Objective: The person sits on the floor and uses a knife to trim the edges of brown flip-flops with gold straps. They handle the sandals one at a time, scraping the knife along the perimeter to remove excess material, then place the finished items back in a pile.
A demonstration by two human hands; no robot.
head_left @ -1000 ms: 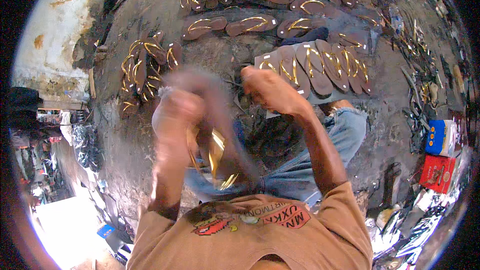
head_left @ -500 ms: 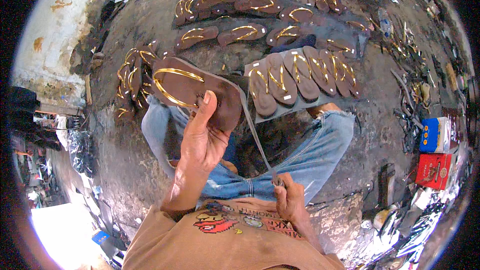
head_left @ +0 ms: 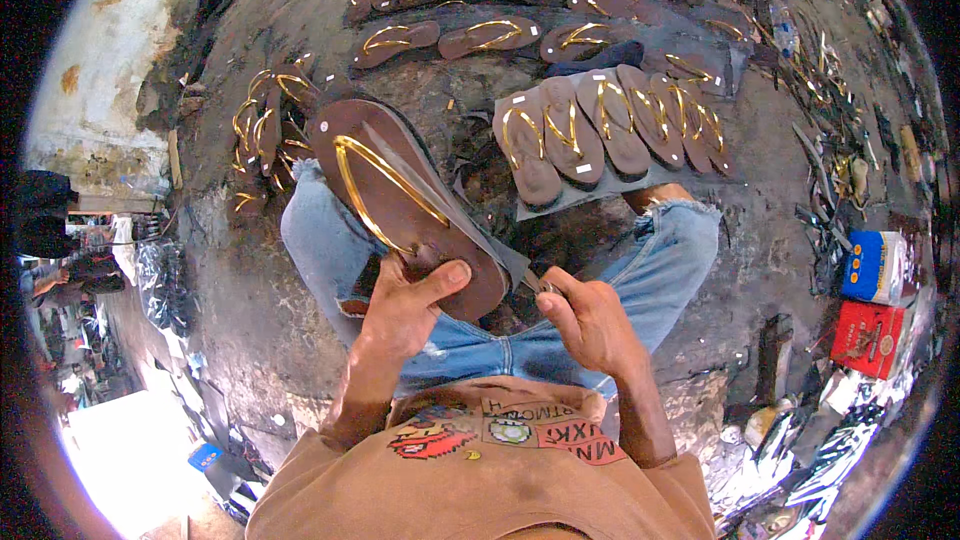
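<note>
My left hand [head_left: 410,305] grips the heel end of a brown flip-flop [head_left: 385,165] with gold straps. The thumb presses on the footbed and the other fingers go underneath. The sandal is tilted, toe end up and to the left, above my lap. A dark grey sheet edge [head_left: 508,258] sticks out along its right side near the heel. Just right of that edge, my right hand [head_left: 592,325] is closed on a small metal tool [head_left: 537,282], mostly hidden by the fingers. Its tip is close to the grey edge; whether they touch I cannot tell.
Several similar flip-flops [head_left: 610,120] lie on a grey sheet beyond my right knee. More sandals [head_left: 490,37] lie in rows farther off, and a pile [head_left: 265,130] sits at left. Blue-white [head_left: 872,267] and red [head_left: 868,338] boxes stand at right among scraps.
The sandal has turned more upright and come lower, towards me. My right hand has moved up to its heel edge. The long grey strip stretched between them earlier no longer shows.
</note>
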